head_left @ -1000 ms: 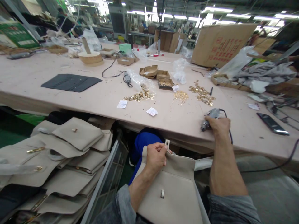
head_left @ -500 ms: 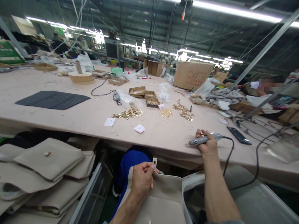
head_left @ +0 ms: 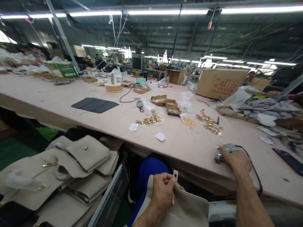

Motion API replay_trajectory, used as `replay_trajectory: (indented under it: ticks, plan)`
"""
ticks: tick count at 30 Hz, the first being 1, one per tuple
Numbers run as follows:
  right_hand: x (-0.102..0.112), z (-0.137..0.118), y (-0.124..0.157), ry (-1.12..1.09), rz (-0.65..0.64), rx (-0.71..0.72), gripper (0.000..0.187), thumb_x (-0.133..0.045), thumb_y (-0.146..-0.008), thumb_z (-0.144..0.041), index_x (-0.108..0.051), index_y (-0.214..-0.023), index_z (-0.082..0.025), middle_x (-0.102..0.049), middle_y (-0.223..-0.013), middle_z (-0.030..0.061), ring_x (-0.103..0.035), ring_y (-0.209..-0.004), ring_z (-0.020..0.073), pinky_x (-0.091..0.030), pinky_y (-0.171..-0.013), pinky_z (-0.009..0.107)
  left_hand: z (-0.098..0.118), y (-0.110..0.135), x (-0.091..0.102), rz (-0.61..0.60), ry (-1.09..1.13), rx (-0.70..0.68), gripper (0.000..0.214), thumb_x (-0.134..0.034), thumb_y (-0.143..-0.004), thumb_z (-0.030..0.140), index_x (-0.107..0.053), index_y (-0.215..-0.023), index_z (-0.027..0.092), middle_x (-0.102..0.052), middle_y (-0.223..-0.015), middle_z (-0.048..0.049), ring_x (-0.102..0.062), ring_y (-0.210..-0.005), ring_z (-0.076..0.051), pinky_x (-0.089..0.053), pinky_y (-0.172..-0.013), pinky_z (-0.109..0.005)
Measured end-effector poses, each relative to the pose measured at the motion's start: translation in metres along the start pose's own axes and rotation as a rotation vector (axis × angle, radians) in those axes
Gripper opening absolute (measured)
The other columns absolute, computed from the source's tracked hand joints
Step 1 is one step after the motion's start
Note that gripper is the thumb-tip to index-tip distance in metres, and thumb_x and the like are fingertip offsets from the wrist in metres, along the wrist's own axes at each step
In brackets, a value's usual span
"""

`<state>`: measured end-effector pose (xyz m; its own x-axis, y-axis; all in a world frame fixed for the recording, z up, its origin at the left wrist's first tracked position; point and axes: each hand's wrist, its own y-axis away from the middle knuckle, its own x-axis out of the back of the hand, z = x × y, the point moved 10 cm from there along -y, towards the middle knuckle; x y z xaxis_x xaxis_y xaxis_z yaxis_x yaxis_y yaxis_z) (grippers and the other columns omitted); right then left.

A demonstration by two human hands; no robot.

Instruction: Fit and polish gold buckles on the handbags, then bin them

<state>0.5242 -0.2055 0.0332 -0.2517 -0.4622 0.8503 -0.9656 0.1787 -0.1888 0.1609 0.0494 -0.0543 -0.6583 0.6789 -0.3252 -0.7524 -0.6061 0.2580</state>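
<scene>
My left hand [head_left: 163, 190] pinches the edge of a beige bag flap [head_left: 189, 201] above my lap. A small pale metal plate [head_left: 175, 176] with a slot sticks up at its fingertips. On the table's front right, my right hand [head_left: 238, 162] is closed over a grey corded electric screwdriver [head_left: 229, 147]; its fingers are partly hidden behind the tool. Gold-coloured metal fittings [head_left: 209, 124] lie in a heap beyond that hand, and tiny gold pieces [head_left: 188, 123] are spread left of them.
Beige bags [head_left: 87, 154] are stacked at the left beside a grey crate [head_left: 107, 197]. On the table [head_left: 132, 146] lie a dark sheet [head_left: 94, 105], small cardboard boxes [head_left: 159, 100], paper labels [head_left: 160, 136] and a phone [head_left: 289, 160]. A large carton [head_left: 220, 82] stands behind.
My view has swung left. The screwdriver, held pointing left before, is now lower at the table with its nose turned more toward me. My left hand keeps its pinch on the flap.
</scene>
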Motion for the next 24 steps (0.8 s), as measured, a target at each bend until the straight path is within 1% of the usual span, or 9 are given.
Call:
replay_trajectory:
  ticks: [2, 4, 6, 7, 9, 12, 15, 19, 24]
  plan:
    - [0.009, -0.008, 0.004, 0.095, 0.038, 0.012, 0.078, -0.072, -0.063, -0.077, -0.075, -0.107, -0.013, -0.065, -0.112, 0.0395, -0.062, -0.114, 0.0576, -0.051, -0.083, 0.066, -0.001, 0.0, -0.001, -0.016, 0.011, 0.0, 0.048, -0.075, -0.078, 0.058, -0.064, -0.072, 0.012, -0.076, -0.069, -0.0132, -0.042, -0.025, -0.006, -0.017, -0.027, -0.018]
    - [0.024, -0.03, 0.013, 0.161, 0.124, 0.024, 0.075, -0.072, -0.067, -0.074, -0.076, -0.111, -0.013, -0.065, -0.113, 0.0391, -0.064, -0.111, 0.0543, -0.051, -0.082, 0.062, -0.002, 0.0, -0.001, -0.034, 0.019, 0.007, 0.046, -0.073, -0.08, 0.056, -0.063, -0.073, 0.012, -0.076, -0.07, -0.0132, -0.043, -0.025, -0.006, -0.017, -0.027, -0.018]
    - [0.026, -0.076, 0.027, 0.138, 0.132, 0.145, 0.064, -0.073, -0.073, -0.068, -0.077, -0.109, -0.016, -0.069, -0.109, 0.0323, -0.067, -0.108, 0.0472, -0.052, -0.086, 0.057, -0.003, 0.0, -0.001, -0.043, 0.024, 0.015, 0.045, -0.072, -0.081, 0.056, -0.062, -0.074, 0.013, -0.076, -0.07, -0.0126, -0.043, -0.025, -0.005, -0.017, -0.026, -0.019]
    - [0.02, -0.108, 0.037, 0.082, 0.083, 0.254, 0.056, -0.074, -0.075, -0.063, -0.078, -0.107, -0.017, -0.072, -0.105, 0.0262, -0.069, -0.105, 0.0423, -0.052, -0.089, 0.054, -0.004, 0.0, 0.0, -0.041, 0.025, 0.018, 0.045, -0.072, -0.081, 0.056, -0.062, -0.074, 0.013, -0.076, -0.069, -0.0122, -0.042, -0.025, -0.005, -0.017, -0.026, -0.019]
    - [-0.006, -0.181, 0.071, -0.102, -0.125, 0.507, 0.045, -0.076, -0.077, -0.057, -0.078, -0.101, -0.019, -0.076, -0.093, 0.0134, -0.071, -0.095, 0.0302, -0.053, -0.088, 0.042, -0.005, -0.001, 0.002, -0.029, 0.024, 0.03, 0.044, -0.072, -0.081, 0.056, -0.061, -0.075, 0.014, -0.076, -0.07, -0.0117, -0.042, -0.025, -0.005, -0.016, -0.026, -0.019]
    - [-0.054, -0.281, 0.147, -0.213, -0.441, 0.848, 0.033, -0.074, -0.082, -0.047, -0.079, -0.094, -0.017, -0.076, -0.088, 0.0067, -0.069, -0.08, 0.02, -0.051, -0.075, 0.03, -0.008, -0.002, 0.005, -0.017, 0.03, 0.056, 0.045, -0.073, -0.079, 0.058, -0.058, -0.077, 0.015, -0.076, -0.07, -0.0115, -0.042, -0.025, -0.005, -0.015, -0.026, -0.02]
    - [-0.099, -0.346, 0.207, -0.203, -0.55, 0.986, 0.018, -0.077, -0.077, -0.035, -0.078, -0.086, -0.019, -0.074, -0.081, 0.002, -0.066, -0.074, 0.0158, -0.046, -0.068, 0.025, -0.011, -0.004, 0.006, -0.021, 0.043, 0.064, 0.052, -0.074, -0.076, 0.065, -0.057, -0.079, 0.016, -0.076, -0.069, -0.0111, -0.041, -0.025, -0.006, -0.016, -0.025, -0.02]
    - [-0.147, -0.399, 0.248, -0.169, -0.572, 1.048, 0.01, -0.074, -0.077, -0.029, -0.075, -0.077, -0.019, -0.073, -0.078, 0.0034, -0.065, -0.077, 0.0179, -0.044, -0.07, 0.025, -0.026, -0.009, 0.012, 0.013, 0.062, 0.091, 0.062, -0.074, -0.07, 0.075, -0.053, -0.086, 0.018, -0.075, -0.066, -0.0095, -0.039, -0.024, -0.007, -0.017, -0.026, -0.022]
    - [-0.182, -0.429, 0.253, -0.132, -0.533, 1.016, 0.008, -0.069, -0.075, -0.019, -0.073, -0.078, -0.012, -0.07, -0.078, 0.0131, -0.065, -0.08, 0.0231, -0.046, -0.075, 0.029, -0.044, -0.013, 0.023, 0.096, 0.112, 0.114, 0.056, -0.079, -0.073, 0.064, -0.054, -0.096, 0.019, -0.075, -0.066, -0.0074, -0.046, -0.03, -0.01, -0.029, -0.035, -0.022]
